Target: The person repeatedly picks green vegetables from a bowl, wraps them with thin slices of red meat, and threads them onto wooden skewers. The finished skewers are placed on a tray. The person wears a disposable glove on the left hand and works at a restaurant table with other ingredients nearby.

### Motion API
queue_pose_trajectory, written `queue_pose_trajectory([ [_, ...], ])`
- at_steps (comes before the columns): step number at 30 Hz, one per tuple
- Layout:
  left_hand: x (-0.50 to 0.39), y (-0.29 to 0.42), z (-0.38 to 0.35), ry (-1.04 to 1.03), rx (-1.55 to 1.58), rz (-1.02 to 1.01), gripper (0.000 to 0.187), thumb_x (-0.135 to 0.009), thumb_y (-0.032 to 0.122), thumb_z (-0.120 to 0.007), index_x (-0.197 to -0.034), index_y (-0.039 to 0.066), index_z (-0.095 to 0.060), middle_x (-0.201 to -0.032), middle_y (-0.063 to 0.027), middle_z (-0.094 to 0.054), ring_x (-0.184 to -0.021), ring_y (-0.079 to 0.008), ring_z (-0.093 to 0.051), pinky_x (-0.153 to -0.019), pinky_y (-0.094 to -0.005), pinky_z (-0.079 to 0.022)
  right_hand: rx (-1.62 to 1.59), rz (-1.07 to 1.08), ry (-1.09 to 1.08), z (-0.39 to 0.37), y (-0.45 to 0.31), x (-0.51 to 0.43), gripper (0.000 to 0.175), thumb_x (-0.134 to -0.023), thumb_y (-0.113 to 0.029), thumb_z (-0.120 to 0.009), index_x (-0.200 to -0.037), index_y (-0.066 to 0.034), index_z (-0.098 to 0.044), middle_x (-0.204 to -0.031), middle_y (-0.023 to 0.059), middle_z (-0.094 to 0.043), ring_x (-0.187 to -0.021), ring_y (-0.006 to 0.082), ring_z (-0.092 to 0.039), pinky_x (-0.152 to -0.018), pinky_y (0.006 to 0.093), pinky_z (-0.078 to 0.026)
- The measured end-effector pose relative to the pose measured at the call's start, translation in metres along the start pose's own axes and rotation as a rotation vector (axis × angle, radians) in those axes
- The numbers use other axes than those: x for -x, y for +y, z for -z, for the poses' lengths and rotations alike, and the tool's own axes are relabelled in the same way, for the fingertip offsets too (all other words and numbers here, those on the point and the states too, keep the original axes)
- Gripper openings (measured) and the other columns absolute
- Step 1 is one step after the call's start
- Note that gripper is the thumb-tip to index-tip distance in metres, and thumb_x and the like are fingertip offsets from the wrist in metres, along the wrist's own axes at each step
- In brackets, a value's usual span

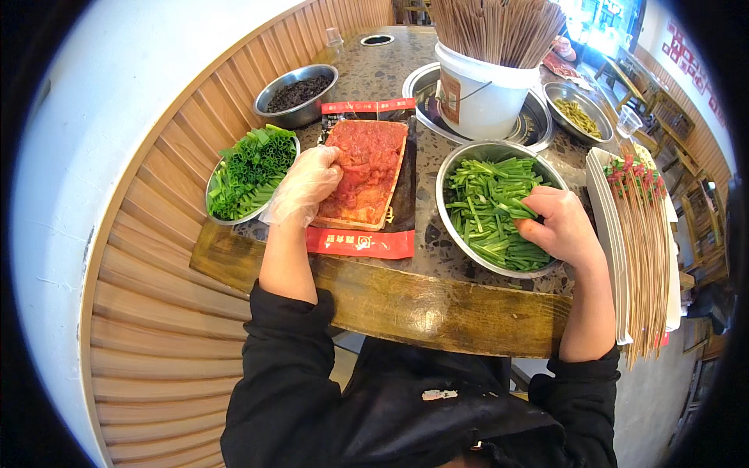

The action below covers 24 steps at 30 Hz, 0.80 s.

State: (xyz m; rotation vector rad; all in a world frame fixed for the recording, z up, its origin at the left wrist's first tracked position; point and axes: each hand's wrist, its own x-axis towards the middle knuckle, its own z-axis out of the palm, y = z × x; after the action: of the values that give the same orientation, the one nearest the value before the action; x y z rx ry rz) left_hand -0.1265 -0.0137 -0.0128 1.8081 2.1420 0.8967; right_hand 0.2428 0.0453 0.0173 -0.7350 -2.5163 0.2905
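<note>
My left hand (313,178), in a clear plastic glove, pinches the left edge of a slab of raw red meat (368,158). The meat lies in a shallow tray on an opened black-and-red package (374,243) that bears writing. My bare right hand (564,225) dips into a steel bowl (441,207) and pinches some cut green chives (485,199) at its right side; the fingertips are partly hidden. Left of the meat, a second bowl holds cut green stalks (257,161), probably scallions.
Behind stand a steel bowl (266,114) of dark food and a white bucket (491,105) of wooden skewers (497,32). Loaded skewers (643,251) lie on stacked white trays (608,234) at right. Further back are a bowl of green pieces (576,117), a plastic cup (629,121) and another person's hand (563,47).
</note>
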Motion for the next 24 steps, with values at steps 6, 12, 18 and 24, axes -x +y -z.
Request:
queue_pose_trajectory([
  [6,-0.003,0.0,-0.009,0.101,0.553,0.017,0.02,-0.081,-0.001,-0.048,-0.098,-0.004,-0.058,-0.079,-0.0089,-0.061,-0.071,-0.0145,-0.051,-0.066,-0.0309,-0.043,-0.016,0.012,0.012,0.0,0.0,0.0,0.015,-0.066,-0.012,-0.067,-0.072,-0.0001,-0.06,-0.067,0.0145,-0.054,-0.065,0.0341,-0.057,-0.059,0.0406,-0.047],
  [12,-0.001,0.006,-0.004,0.146,0.363,0.013,0.02,-0.081,0.0,-0.058,-0.099,-0.005,-0.063,-0.084,-0.0045,-0.061,-0.077,-0.0141,-0.055,-0.072,-0.0271,-0.044,-0.013,-0.043,-0.004,-0.001,-0.001,0.0,0.017,-0.067,-0.014,-0.067,-0.073,0.0002,-0.06,-0.068,0.0149,-0.055,-0.065,0.0343,-0.057,-0.059,0.0414,-0.046],
  [18,-0.008,0.01,-0.014,0.008,-0.352,-0.126,0.016,-0.073,0.012,-0.064,-0.081,-0.001,-0.059,-0.083,-0.0246,-0.059,-0.083,-0.0394,-0.059,-0.072,-0.0434,-0.046,-0.008,-0.014,-0.014,-0.001,-0.001,0.0,0.016,-0.067,-0.012,-0.067,-0.073,0.0004,-0.06,-0.068,0.0149,-0.055,-0.065,0.0342,-0.057,-0.059,0.0405,-0.046],
  [24,-0.006,0.008,-0.013,0.064,-0.236,0.016,0.013,-0.072,0.008,-0.057,-0.081,-0.001,-0.06,-0.077,-0.0247,-0.059,-0.077,-0.0384,-0.059,-0.069,-0.043,-0.046,0.015,-0.003,-0.023,0.0,-0.002,0.0,0.016,-0.067,-0.013,-0.067,-0.073,0.0004,-0.06,-0.069,0.0151,-0.055,-0.066,0.0342,-0.058,-0.06,0.0406,-0.047],
])
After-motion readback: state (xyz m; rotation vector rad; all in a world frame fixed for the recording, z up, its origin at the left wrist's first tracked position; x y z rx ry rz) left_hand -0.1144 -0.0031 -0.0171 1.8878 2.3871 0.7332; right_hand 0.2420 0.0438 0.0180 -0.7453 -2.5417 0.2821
